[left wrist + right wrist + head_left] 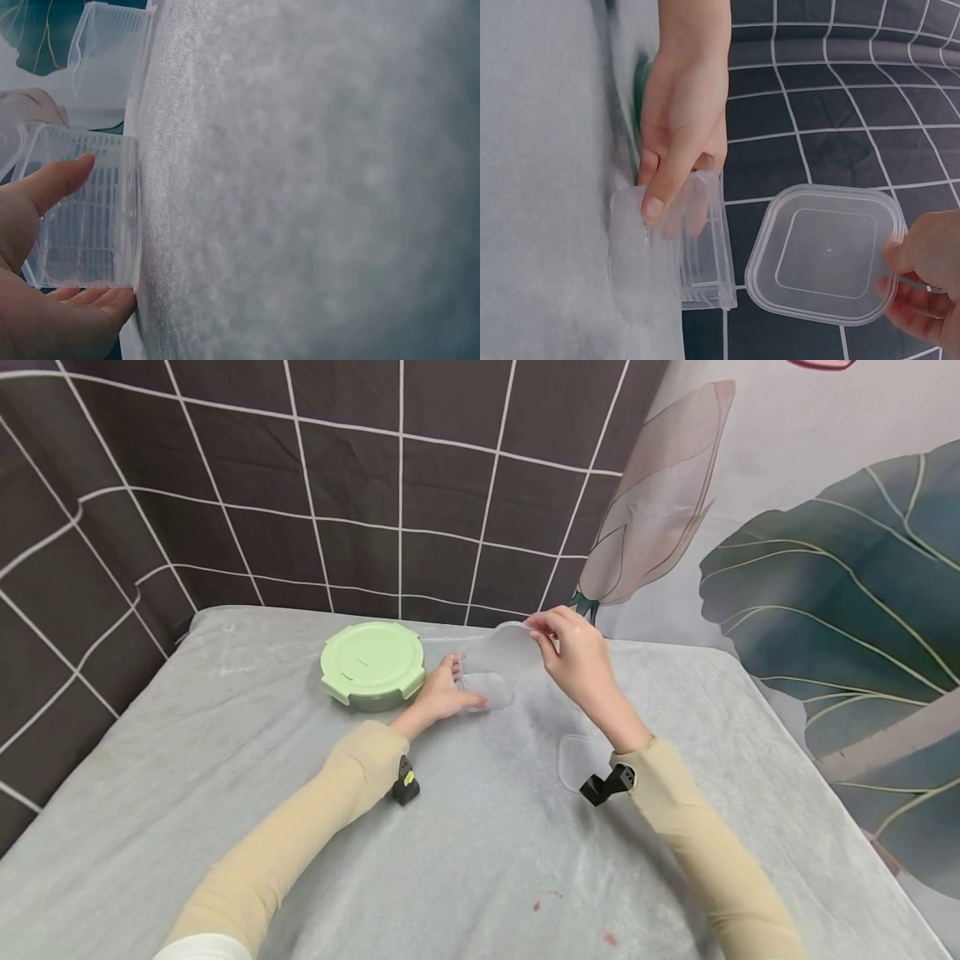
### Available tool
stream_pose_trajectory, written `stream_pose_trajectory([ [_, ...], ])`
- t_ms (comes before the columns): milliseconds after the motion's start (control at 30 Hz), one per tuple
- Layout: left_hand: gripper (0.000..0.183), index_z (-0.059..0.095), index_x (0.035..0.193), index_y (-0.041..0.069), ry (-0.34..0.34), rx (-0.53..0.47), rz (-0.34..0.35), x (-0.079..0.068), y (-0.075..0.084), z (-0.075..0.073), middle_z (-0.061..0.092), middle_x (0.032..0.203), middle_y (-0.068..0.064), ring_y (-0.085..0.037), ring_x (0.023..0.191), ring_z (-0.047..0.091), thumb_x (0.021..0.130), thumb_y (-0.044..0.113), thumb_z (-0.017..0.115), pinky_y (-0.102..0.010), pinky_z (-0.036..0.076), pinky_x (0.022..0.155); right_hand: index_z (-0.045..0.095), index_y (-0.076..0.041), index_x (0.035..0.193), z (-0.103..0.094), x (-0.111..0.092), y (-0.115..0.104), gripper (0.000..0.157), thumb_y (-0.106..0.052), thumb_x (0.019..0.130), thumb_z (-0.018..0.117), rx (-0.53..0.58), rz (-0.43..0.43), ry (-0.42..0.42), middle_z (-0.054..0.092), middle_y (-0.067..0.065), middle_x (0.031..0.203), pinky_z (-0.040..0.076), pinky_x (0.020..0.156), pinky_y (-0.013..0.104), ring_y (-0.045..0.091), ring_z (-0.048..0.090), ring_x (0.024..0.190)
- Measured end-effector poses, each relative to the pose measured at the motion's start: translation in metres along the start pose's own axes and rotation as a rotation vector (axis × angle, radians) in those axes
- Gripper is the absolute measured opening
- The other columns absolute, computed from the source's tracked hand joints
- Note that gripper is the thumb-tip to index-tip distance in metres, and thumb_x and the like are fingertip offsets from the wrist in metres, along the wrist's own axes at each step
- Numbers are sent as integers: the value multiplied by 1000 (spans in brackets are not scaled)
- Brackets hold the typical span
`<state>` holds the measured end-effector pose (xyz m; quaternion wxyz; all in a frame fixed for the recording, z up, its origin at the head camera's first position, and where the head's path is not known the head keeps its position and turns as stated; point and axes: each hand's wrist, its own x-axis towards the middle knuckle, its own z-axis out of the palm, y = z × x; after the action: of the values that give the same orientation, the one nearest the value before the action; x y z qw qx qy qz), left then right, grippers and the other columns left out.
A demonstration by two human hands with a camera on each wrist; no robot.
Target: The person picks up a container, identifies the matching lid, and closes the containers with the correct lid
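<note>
My left hand grips a clear ribbed plastic container that stands on the cloth, thumb along its near side and fingers on the left side. Above it, my right hand pinches a translucent lid by one edge between thumb and fingers. The lid is square with rounded corners and is held tilted up, apart from the container in the right wrist view. A second clear container is on the cloth below my right forearm, partly hidden by the wrist camera; the left wrist view shows its ribbed side.
A round bowl with a light green clip lid stands just left of my left hand. Grey cloth covers the table, with small reddish spots near the front. A dark gridded curtain hangs along the back, a leaf-patterned one at right.
</note>
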<state>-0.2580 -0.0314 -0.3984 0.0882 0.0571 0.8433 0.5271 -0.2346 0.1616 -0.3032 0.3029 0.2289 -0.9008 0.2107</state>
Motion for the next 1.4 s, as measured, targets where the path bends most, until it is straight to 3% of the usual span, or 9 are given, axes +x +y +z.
stream_pose_trajectory([
  [267,90,27,138,5,9,3,-12,0,1,3,38,140,-14,-26,130,38,66,19,79,-35,33,109,67,-12,96,14,10,2,12,-14,85,61,-24,-39,31,65,2,90,49,68,34,18,60,82],
  [767,92,28,136,1,30,-17,26,0,-1,6,41,138,-16,-26,127,42,63,18,81,-33,34,108,67,-14,94,34,28,5,12,-12,86,59,-80,-111,60,64,1,88,49,65,35,20,59,82],
  [1400,91,26,136,0,-12,-68,24,0,2,1,37,139,-18,-28,129,39,64,14,80,-34,33,109,67,-8,90,59,21,12,13,-5,86,55,-210,-468,120,65,3,84,52,63,29,19,59,76],
])
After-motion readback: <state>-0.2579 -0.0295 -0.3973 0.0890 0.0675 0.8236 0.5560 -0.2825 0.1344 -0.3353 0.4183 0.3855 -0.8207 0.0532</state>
